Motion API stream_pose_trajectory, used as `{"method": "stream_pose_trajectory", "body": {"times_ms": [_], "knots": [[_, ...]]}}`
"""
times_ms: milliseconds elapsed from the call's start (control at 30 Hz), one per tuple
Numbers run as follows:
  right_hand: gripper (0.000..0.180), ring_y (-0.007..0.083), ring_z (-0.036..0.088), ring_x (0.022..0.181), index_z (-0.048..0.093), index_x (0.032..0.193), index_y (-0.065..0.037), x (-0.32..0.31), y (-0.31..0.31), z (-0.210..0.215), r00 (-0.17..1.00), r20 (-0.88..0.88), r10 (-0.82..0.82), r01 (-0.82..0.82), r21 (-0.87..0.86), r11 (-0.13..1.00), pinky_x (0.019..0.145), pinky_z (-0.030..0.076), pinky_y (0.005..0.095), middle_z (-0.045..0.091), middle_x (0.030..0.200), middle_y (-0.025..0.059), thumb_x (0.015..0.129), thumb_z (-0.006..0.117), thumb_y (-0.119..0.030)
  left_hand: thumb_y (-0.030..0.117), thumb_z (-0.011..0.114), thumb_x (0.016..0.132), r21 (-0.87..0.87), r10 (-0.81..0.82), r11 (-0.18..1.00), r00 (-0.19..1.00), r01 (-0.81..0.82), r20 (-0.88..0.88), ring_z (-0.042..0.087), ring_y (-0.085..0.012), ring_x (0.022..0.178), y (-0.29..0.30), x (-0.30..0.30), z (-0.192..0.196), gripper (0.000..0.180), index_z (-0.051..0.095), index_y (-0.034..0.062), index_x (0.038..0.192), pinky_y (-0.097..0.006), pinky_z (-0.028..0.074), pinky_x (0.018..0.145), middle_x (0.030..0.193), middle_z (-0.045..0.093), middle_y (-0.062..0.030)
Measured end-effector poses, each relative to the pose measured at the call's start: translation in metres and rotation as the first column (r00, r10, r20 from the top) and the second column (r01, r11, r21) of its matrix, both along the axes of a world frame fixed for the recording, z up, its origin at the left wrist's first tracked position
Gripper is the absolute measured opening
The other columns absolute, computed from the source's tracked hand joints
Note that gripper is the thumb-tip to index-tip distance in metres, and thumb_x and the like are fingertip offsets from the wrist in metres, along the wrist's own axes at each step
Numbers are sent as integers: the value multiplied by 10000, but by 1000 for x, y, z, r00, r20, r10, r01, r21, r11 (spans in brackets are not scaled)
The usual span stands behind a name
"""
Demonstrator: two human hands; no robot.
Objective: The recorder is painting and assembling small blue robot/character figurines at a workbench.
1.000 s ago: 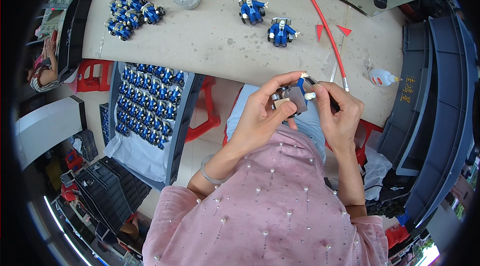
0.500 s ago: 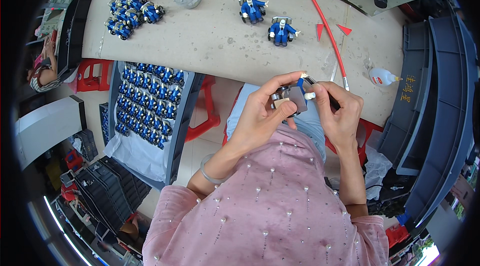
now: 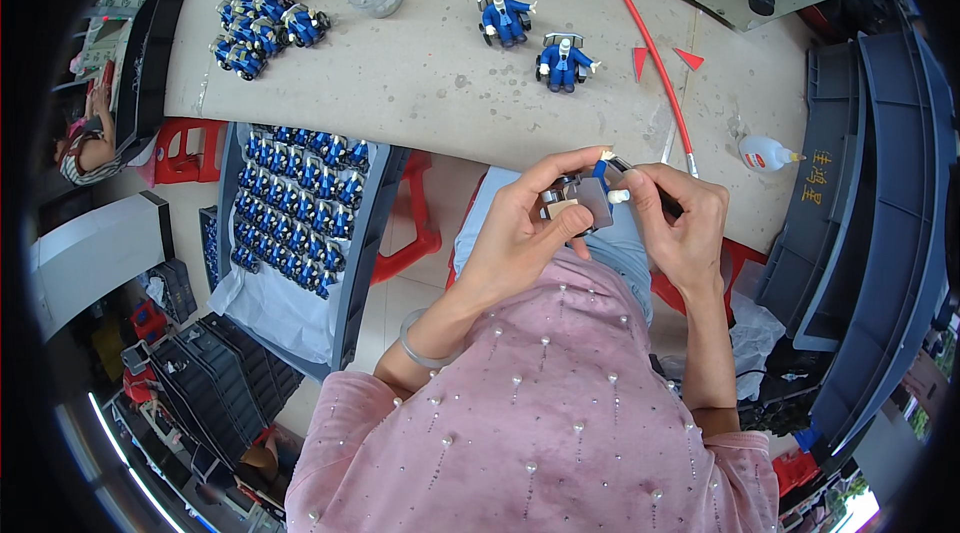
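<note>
Nothing has moved since before. On the grey worktable [image 3: 420, 83] stand blue toy figures [image 3: 535, 38]. Both left hand [image 3: 525, 233] and right hand [image 3: 680, 228] grasp a small grey-blue toy [image 3: 580, 201].

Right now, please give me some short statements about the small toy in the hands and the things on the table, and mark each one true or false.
1. Both hands hold the small grey and blue toy figure: the left hand and the right hand. True.
2. Two finished blue toy figures stand on the grey table. True.
3. The dark tray of blue toy figures is on the person's right. False: it is on the left.
4. The long red plastic stick lies on the floor. False: it lies on the table.
5. The small white glue bottle lies right of the hands. True.
</note>
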State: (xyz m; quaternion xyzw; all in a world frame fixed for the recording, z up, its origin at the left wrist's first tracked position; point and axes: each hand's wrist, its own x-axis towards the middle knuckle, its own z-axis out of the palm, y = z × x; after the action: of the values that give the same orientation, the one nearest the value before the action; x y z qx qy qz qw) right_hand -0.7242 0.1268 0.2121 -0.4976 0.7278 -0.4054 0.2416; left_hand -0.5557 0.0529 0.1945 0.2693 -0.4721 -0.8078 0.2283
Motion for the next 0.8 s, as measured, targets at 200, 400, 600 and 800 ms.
{"method": "stream_pose_trajectory", "body": {"times_ms": [200,400,600,800], "knots": [[126,78,426,448,722,865,-15,-7,1,-2,998,-5,58,-57,45,997,427,303,250,611,590,59,870,640,-110,91,597,919,6,-21,1000,1000,21,4,606,-126,899,-2,1,2,473,435,-44,1342,-256,565,637,1169,581,-129],[133,67,418,459,722,862,-7,-10,3,-6,998,53,39,-40,23,999,435,304,251,600,578,57,868,643,-114,105,599,921,27,-44,999,999,45,-11,618,-142,908,-3,1,1,481,430,-48,1344,-256,565,640,1174,583,-135],[147,48,424,479,718,854,3,-14,5,-11,988,143,54,-64,66,996,440,300,244,613,587,60,876,643,-121,143,609,922,50,-67,996,997,69,-43,627,-153,925,-4,1,-2,501,426,-52,1346,-265,560,637,1184,587,-139],[159,52,498,510,700,846,26,-5,7,-8,949,315,-22,21,7,1000,458,355,226,640,634,79,884,635,-114,166,612,922,67,-54,996,995,59,-79,624,-155,940,-4,-1,-1,511,426,-45,1349,-267,558,635,1183,588,-140]]}}
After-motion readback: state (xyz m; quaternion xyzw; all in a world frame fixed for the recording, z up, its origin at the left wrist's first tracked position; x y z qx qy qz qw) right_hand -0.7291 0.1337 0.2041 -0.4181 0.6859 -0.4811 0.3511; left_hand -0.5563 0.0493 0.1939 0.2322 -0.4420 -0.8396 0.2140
